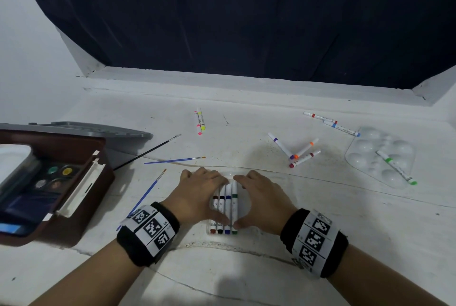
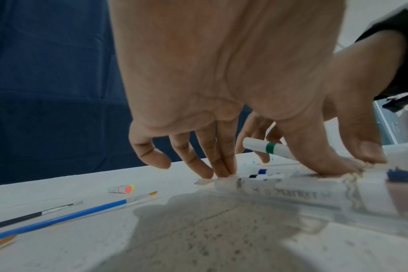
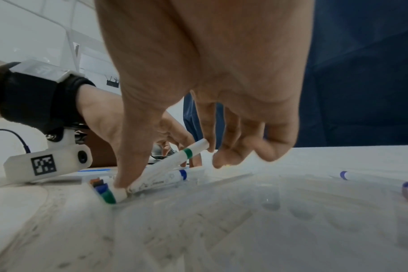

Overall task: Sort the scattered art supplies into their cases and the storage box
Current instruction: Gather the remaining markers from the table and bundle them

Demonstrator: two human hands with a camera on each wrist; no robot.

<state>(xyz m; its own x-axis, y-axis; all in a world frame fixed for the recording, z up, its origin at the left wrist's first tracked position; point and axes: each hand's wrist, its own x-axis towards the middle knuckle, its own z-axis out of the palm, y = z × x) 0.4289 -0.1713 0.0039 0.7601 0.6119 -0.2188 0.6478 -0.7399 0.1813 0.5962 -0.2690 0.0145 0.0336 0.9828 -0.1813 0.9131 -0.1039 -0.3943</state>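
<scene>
Green marker [image 3: 172,165] tilted between right thumb and fingers [image 3: 207,128].

Four markers [image 1: 224,207] lie side by side in a clear case [image 1: 243,209] on the table: red, black, blue and green. The green marker [image 3: 175,165] is tilted, far end up. More markers [image 1: 299,152] and paintbrushes [image 1: 172,160] lie scattered behind the case. A brown storage box [image 1: 74,192] sits open, left of the case.
</scene>
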